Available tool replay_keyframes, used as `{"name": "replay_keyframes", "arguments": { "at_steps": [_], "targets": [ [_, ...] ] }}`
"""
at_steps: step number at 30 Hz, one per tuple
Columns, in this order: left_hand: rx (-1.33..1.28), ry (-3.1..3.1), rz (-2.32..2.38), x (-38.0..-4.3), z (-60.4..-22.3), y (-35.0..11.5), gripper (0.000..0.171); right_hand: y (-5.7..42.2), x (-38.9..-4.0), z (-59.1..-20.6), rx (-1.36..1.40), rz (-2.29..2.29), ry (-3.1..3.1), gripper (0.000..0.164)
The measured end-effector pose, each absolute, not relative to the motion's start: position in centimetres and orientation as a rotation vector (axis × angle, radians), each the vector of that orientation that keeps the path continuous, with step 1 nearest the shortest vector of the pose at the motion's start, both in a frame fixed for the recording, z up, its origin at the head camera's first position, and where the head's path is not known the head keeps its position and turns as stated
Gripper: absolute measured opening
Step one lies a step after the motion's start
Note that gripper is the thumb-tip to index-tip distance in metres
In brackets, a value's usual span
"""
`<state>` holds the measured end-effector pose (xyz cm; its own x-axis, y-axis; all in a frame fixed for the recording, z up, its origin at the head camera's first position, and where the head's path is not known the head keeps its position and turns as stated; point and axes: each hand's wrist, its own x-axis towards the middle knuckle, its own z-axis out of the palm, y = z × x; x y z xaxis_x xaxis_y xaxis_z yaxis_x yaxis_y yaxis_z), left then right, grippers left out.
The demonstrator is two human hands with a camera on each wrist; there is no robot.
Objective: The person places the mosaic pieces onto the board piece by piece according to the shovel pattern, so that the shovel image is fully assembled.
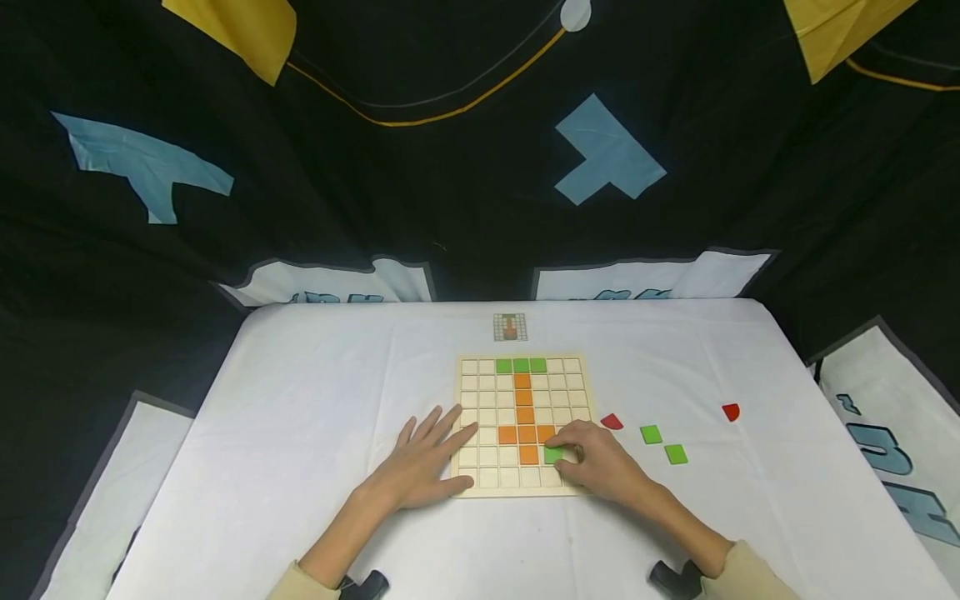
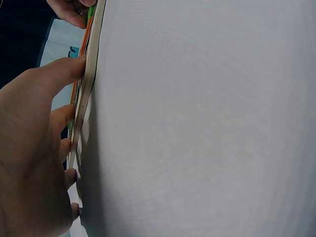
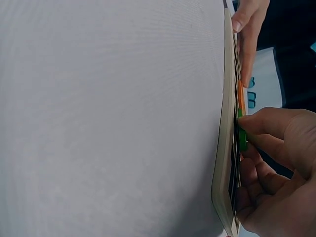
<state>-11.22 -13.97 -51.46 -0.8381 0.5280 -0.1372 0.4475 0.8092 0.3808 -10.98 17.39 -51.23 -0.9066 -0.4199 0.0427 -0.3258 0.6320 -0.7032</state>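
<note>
A wooden grid board (image 1: pixel 510 477) lies on the white table. Green square tiles (image 1: pixel 521 366) fill part of its far row, and orange square tiles (image 1: pixel 524 397) form a column with one more on each side. My right hand (image 1: pixel 603 462) pinches a green square tile (image 3: pixel 242 133) between thumb and fingertips, over the cells beside the lowest orange tile. With fingers spread, my left hand (image 1: pixel 422 467) rests at the board's left side; its thumb (image 2: pixel 69 71) touches the board's edge.
Right of the board lie a red curved-edge piece (image 1: pixel 612 422), two green square tiles (image 1: pixel 651 434) and, farther out, another red piece (image 1: pixel 731 412). A small card with a grid picture (image 1: pixel 510 327) lies beyond the board. A dark cloth (image 1: pixel 480 208) hangs behind the table.
</note>
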Motion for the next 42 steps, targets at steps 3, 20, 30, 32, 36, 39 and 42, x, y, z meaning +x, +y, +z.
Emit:
{"name": "replay_keyframes", "arguments": {
  "at_steps": [3, 20, 30, 32, 36, 39, 42],
  "targets": [
    [0.760, 2.761, 0.498, -11.2, -51.4, -14.0, 0.074, 17.3, -11.0, -51.3, -0.622, -1.153, 2.718, 0.029],
    [0.744, 2.763, 0.488, -11.2, -51.3, -13.9, 0.073, 16.7, -11.0, -51.3, -0.655, -1.175, 2.722, 0.024],
    [0.752, 2.756, 0.480, -11.1, -51.5, -13.8, 0.073, 17.5, -11.0, -51.0, -0.620, -1.173, 2.748, 0.022],
    [0.755, 2.757, 0.476, -11.1, -51.5, -13.8, 0.072, 18.1, -11.0, -50.8, -0.608, -1.198, 2.767, 0.022],
    [0.756, 2.761, 0.464, -11.1, -51.5, -13.8, 0.073, 19.7, -11.2, -50.5, -0.563, -1.234, 2.826, 0.023],
    [0.758, 2.763, 0.459, -11.2, -51.4, -13.8, 0.073, 21.0, -11.1, -50.3, -0.507, -1.247, 2.880, 0.024],
    [0.755, 2.760, 0.464, -11.2, -51.4, -13.8, 0.073, 22.4, -11.0, -50.1, -0.434, -1.262, 2.910, 0.024]
  ]
}}
